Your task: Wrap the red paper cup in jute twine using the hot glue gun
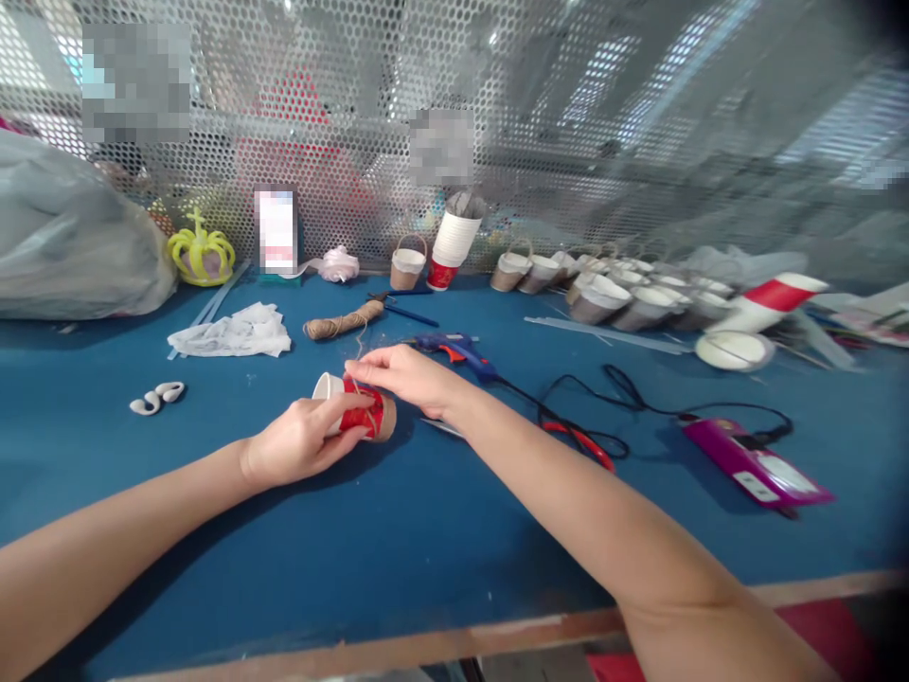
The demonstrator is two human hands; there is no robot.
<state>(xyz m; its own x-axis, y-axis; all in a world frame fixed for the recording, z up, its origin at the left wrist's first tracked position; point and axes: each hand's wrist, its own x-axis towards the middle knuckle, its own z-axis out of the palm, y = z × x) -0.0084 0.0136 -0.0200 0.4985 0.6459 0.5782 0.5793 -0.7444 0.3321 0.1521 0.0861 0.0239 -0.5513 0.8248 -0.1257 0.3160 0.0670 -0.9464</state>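
Note:
A red and white paper cup (361,409) lies on its side just above the blue table, with a brown band round its base end. My left hand (302,438) is closed round it, thumb and fingers on its red wall. On the cup's far side, my right hand (398,374) pinches a thin strand of twine (359,346) at its fingertips. The strand runs up toward a twine bundle (345,322). Behind my right hand lies a blue glue gun (458,350). Blue-handled pliers (412,308) rest beside the twine bundle.
A purple power strip (757,464) with a black cable lies at right. Several small wrapped buckets (600,298) and a leaning cup stack (454,242) line the back. White cloth (231,332), white earbuds (157,398) and a yellow crown (201,251) are at left. Perforated metal stands behind.

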